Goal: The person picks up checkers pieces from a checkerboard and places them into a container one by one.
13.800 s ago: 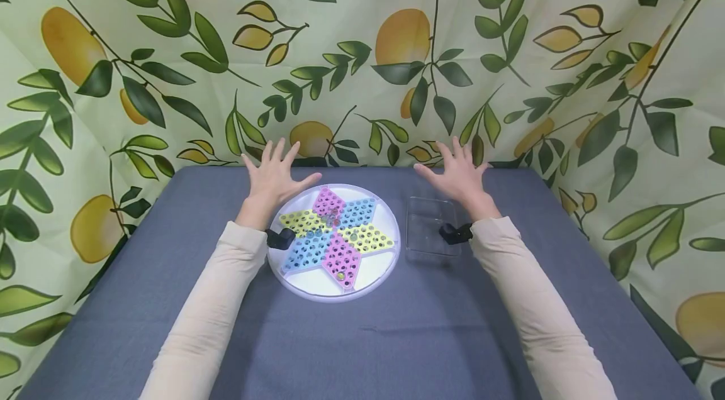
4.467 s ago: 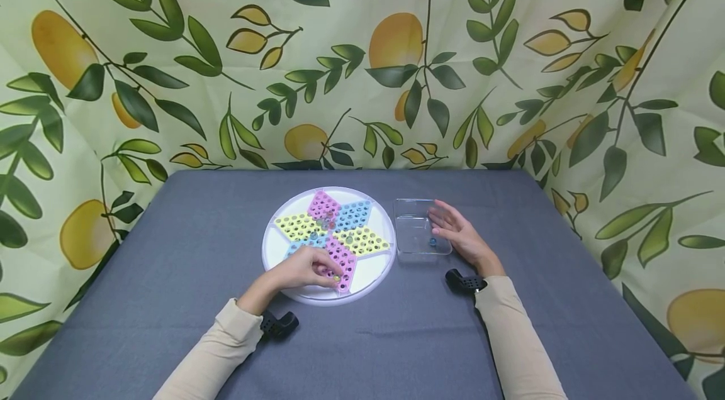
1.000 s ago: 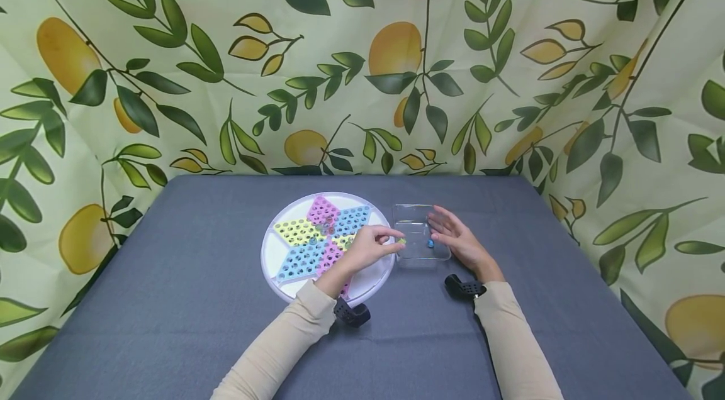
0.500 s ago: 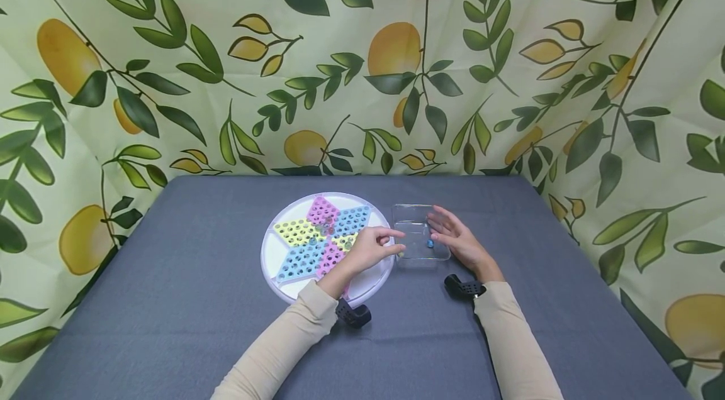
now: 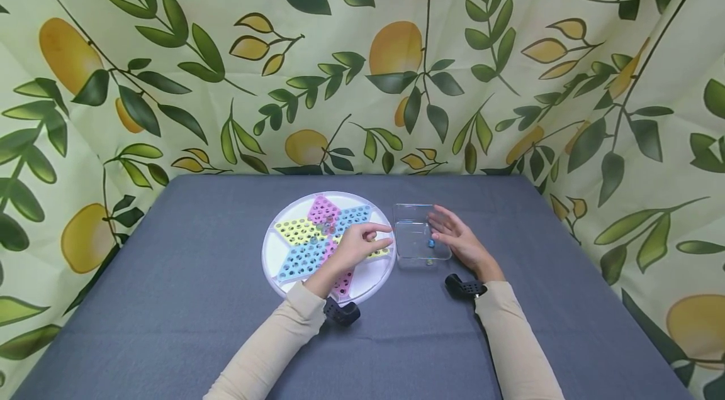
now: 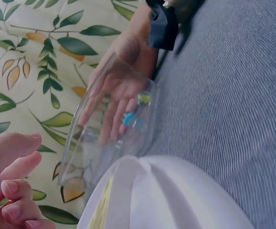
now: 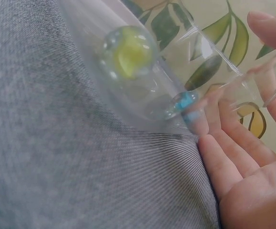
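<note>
My left hand (image 5: 354, 248) hovers over the right part of a round white Chinese checkers board (image 5: 370, 280), thumb and forefinger apart with nothing between them. The other fingers curl loosely. My right hand (image 5: 463, 246) rests its fairly straight fingers along the right side of a clear plastic box (image 5: 410, 258). Inside that box, a marble with a yellow-green core (image 7: 129, 52) and a blue marble (image 7: 184, 101) lie at the bottom. Several marbles (image 5: 327, 224) sit near the centre of the board's pink, blue and yellow star; my left hand hides part of it.
A grey cloth (image 5: 170, 299) covers the table. Behind it hangs a leaf-and-fruit patterned curtain (image 5: 340, 22). The box stands just right of the board. Each wrist wears a black camera mount (image 5: 466, 287).
The left hand took the yellow-green marble from the board's near pink point to the box, let it go inside and drew back left. The right hand has stayed at the box.
</note>
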Demonstrator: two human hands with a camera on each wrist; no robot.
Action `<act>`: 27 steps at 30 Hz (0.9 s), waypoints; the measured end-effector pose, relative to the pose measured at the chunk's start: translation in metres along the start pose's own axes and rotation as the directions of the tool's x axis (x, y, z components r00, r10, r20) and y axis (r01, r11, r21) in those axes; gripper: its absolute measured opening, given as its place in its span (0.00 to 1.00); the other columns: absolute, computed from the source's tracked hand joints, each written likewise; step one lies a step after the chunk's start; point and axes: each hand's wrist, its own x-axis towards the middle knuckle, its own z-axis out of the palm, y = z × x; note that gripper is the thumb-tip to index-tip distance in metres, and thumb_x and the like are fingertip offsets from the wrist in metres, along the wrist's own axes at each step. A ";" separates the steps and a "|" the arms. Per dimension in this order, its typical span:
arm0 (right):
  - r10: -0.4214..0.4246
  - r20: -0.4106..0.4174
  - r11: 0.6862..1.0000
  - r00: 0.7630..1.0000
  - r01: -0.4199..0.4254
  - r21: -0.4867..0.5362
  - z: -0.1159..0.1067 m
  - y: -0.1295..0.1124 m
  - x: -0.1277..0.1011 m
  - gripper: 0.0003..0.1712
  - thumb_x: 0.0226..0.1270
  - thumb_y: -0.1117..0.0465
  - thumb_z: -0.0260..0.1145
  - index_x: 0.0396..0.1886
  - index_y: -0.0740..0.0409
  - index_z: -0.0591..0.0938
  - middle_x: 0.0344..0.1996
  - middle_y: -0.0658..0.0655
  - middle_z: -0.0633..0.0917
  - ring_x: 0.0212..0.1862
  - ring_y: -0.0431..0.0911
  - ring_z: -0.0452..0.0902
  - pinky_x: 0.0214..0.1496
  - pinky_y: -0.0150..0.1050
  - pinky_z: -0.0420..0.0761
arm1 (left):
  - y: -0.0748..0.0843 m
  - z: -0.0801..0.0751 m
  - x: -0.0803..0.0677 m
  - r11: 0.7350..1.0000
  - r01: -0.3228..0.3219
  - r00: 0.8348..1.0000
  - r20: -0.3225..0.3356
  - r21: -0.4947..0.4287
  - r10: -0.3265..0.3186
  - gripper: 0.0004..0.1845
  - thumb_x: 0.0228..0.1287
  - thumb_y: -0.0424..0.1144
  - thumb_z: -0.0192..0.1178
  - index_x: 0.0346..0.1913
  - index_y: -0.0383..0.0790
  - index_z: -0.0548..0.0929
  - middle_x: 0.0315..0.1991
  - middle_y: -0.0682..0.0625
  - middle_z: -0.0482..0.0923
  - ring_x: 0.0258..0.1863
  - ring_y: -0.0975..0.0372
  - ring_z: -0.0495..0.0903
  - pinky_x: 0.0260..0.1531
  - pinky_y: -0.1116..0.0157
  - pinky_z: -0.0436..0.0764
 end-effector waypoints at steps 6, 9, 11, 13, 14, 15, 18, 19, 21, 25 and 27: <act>0.011 -0.008 1.000 1.000 -0.011 -0.002 0.000 0.001 0.000 0.45 0.68 0.64 0.61 0.77 0.54 0.47 0.76 0.65 0.53 0.78 0.60 0.46 0.57 0.18 0.72 | -0.004 -0.007 -0.004 1.000 0.012 1.000 -0.027 0.007 -0.011 0.15 0.60 0.38 0.65 0.49 0.36 0.85 0.17 0.57 0.58 0.19 0.68 0.56 0.21 0.76 0.58; 0.010 -0.006 1.000 1.000 -0.010 0.002 0.000 0.001 0.000 0.45 0.68 0.64 0.62 0.77 0.54 0.47 0.76 0.65 0.52 0.78 0.60 0.46 0.56 0.17 0.72 | -0.007 -0.010 -0.007 1.000 -0.014 0.999 -0.032 0.019 0.014 0.16 0.60 0.38 0.64 0.49 0.34 0.84 0.17 0.57 0.59 0.18 0.69 0.56 0.20 0.76 0.59; 0.009 -0.004 1.000 1.000 -0.009 0.004 0.000 0.001 0.000 0.45 0.68 0.64 0.62 0.77 0.54 0.47 0.76 0.65 0.52 0.78 0.60 0.46 0.55 0.17 0.72 | -0.009 -0.012 -0.008 0.999 -0.017 0.999 -0.034 0.028 0.018 0.16 0.60 0.38 0.64 0.49 0.33 0.84 0.17 0.57 0.59 0.18 0.69 0.57 0.20 0.76 0.59; 0.003 0.000 1.000 1.000 -0.003 0.008 0.000 0.002 0.001 0.45 0.68 0.64 0.61 0.77 0.54 0.47 0.76 0.65 0.52 0.78 0.60 0.46 0.56 0.17 0.72 | -0.010 -0.014 -0.010 0.999 -0.014 0.999 -0.036 0.036 0.015 0.16 0.61 0.39 0.64 0.49 0.34 0.84 0.17 0.57 0.59 0.18 0.69 0.57 0.20 0.76 0.59; -0.001 0.003 1.000 1.000 0.001 0.010 0.000 0.002 0.001 0.45 0.68 0.65 0.61 0.77 0.55 0.47 0.76 0.66 0.52 0.78 0.61 0.46 0.56 0.17 0.72 | -0.010 -0.016 -0.010 0.999 -0.010 0.999 -0.039 0.042 0.011 0.16 0.60 0.39 0.64 0.49 0.34 0.84 0.17 0.57 0.59 0.18 0.69 0.57 0.20 0.76 0.59; -0.005 0.006 1.000 1.000 0.005 0.014 0.000 0.002 0.001 0.45 0.68 0.65 0.61 0.77 0.55 0.47 0.76 0.66 0.52 0.77 0.61 0.45 0.56 0.17 0.72 | -0.011 -0.017 -0.011 0.999 -0.004 0.999 -0.043 0.049 0.006 0.16 0.60 0.39 0.64 0.49 0.35 0.84 0.17 0.57 0.59 0.18 0.69 0.57 0.20 0.76 0.59; -0.014 0.012 1.000 1.000 0.014 0.019 0.000 0.002 0.001 0.44 0.68 0.66 0.60 0.77 0.56 0.47 0.76 0.66 0.52 0.77 0.62 0.45 0.57 0.17 0.71 | -0.012 -0.022 -0.014 0.999 0.011 0.998 -0.059 0.049 -0.008 0.16 0.60 0.38 0.65 0.49 0.35 0.85 0.16 0.56 0.59 0.18 0.69 0.56 0.20 0.76 0.59; -0.015 0.013 1.000 1.000 0.015 0.019 0.000 0.002 0.001 0.44 0.68 0.66 0.60 0.77 0.56 0.47 0.76 0.66 0.52 0.77 0.62 0.45 0.57 0.17 0.71 | -0.012 -0.024 -0.015 0.999 0.010 0.998 -0.065 0.049 -0.007 0.16 0.60 0.38 0.65 0.49 0.34 0.85 0.16 0.56 0.58 0.18 0.69 0.56 0.20 0.75 0.59; -0.014 0.010 1.000 1.000 0.014 0.019 0.000 0.003 0.001 0.44 0.68 0.66 0.60 0.77 0.55 0.47 0.76 0.66 0.52 0.77 0.62 0.45 0.57 0.17 0.71 | -0.014 -0.027 -0.017 0.999 0.014 0.997 -0.077 0.051 -0.010 0.15 0.60 0.38 0.65 0.48 0.35 0.85 0.16 0.56 0.58 0.17 0.69 0.56 0.20 0.75 0.59; -0.017 0.009 1.000 1.000 0.016 0.013 -0.001 0.003 0.001 0.44 0.68 0.66 0.60 0.77 0.55 0.48 0.76 0.66 0.52 0.77 0.62 0.45 0.58 0.17 0.71 | -0.018 -0.033 -0.019 0.998 0.019 0.995 -0.099 0.064 -0.012 0.15 0.59 0.38 0.66 0.47 0.35 0.85 0.15 0.57 0.58 0.17 0.69 0.56 0.21 0.75 0.59; -0.017 0.011 1.000 1.000 0.017 0.007 -0.001 0.003 0.001 0.44 0.68 0.66 0.60 0.77 0.55 0.47 0.76 0.66 0.52 0.77 0.62 0.45 0.59 0.18 0.71 | -0.020 -0.035 -0.020 0.997 0.031 0.994 -0.109 0.070 -0.023 0.14 0.59 0.38 0.66 0.47 0.36 0.86 0.14 0.57 0.58 0.17 0.68 0.56 0.21 0.75 0.59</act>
